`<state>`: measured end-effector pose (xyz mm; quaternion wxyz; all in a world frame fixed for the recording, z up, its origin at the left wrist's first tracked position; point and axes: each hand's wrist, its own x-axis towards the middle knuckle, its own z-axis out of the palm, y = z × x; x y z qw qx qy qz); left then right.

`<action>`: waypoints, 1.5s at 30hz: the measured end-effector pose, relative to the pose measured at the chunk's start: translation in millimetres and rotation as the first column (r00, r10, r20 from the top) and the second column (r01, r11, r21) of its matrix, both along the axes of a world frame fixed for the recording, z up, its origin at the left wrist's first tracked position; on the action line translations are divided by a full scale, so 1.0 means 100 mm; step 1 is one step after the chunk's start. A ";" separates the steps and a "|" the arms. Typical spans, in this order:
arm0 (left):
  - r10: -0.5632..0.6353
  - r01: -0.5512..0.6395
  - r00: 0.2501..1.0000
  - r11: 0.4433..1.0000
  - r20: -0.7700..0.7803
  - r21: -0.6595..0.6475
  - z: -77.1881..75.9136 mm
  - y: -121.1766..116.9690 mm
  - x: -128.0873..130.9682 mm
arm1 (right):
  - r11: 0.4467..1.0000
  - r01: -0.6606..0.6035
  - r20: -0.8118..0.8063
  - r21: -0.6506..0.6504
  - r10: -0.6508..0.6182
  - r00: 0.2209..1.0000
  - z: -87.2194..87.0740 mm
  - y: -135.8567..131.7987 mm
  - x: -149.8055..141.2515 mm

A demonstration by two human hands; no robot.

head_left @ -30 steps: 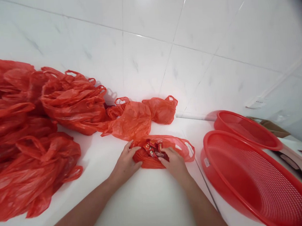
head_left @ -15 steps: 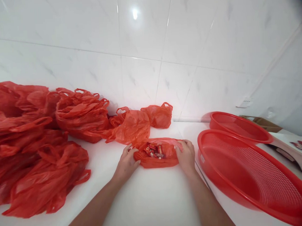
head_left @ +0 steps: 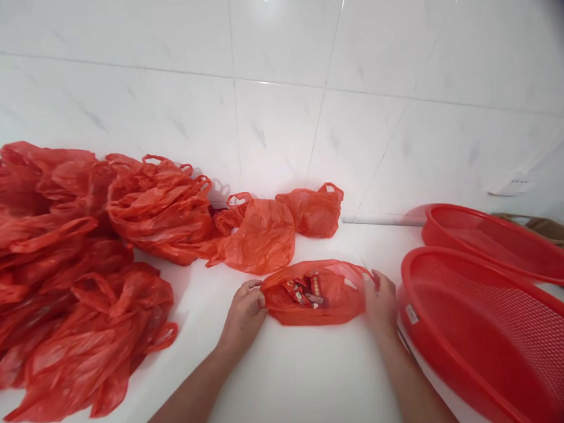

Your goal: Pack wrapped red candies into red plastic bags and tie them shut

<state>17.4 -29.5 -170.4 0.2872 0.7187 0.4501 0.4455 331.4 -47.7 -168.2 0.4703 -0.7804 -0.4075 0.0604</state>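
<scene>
A red plastic bag (head_left: pixel 324 317) lies on the white table in front of me, its mouth spread open and facing up. Several small red and dark packets (head_left: pixel 306 291) with printed wrappers rest inside it, left of its middle. My left hand (head_left: pixel 244 313) is closed on the bag's left end, pinching the film between thumb and fingers. At the opposite end my right hand (head_left: pixel 382 302) grips the rim, slightly blurred, with the thumb on the inner side. What kind of packets these are is too small to read.
Heaped red plastic bags (head_left: pixel 80 295) fill the left side. Two more bags, one crumpled (head_left: pixel 262 234) and one fuller (head_left: pixel 312 211), sit by the tiled wall (head_left: pixel 278 130). A red mesh basket (head_left: pixel 460 328) stands close to my right hand, another basket (head_left: pixel 493 236) behind it.
My hands have moved apart, stretching the bag's mouth wider from left to right. The camera view has shifted, so the baskets sit farther right in the picture.
</scene>
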 end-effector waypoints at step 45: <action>0.093 -0.138 0.716 0.990 -0.692 -0.009 0.44 0.33 0.21 | 0.975 -0.176 -0.208 -0.135 0.146 0.967 0.05 -0.10 0.07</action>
